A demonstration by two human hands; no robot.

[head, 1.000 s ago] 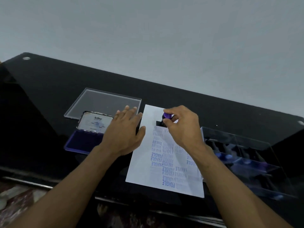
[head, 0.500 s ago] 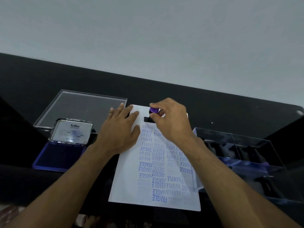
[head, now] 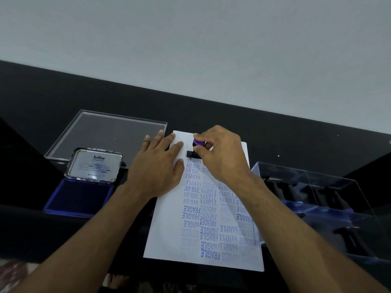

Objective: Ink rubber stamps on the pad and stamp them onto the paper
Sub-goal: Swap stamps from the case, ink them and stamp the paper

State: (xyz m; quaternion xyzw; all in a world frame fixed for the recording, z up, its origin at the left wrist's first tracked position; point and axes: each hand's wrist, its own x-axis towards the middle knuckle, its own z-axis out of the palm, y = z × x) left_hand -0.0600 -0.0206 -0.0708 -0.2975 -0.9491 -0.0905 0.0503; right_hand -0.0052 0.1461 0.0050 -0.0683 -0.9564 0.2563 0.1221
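A white sheet of paper [head: 169,225] lies on the black table, covered with several blue imprints such as FRAGILE, SAMPLE and AIR MAIL. My right hand [head: 222,157] pinches the purple knob of a black rubber stamp [head: 195,148], whose base sits on the paper near its far edge. My left hand [head: 157,166] lies flat with straight fingers on the paper's far left corner. To the left sits the open ink pad [head: 78,196], blue, with its Artline lid tilted up.
A clear flat lid [head: 105,136] lies behind the ink pad. At the right stands a clear plastic box [head: 313,199] with several black stamps in its compartments. The table [head: 275,132] meets a pale wall behind.
The view has shifted and drawn closer. Both hands keep their places: the right one still holds the stamp down on the far end of the paper, the left one still flat.
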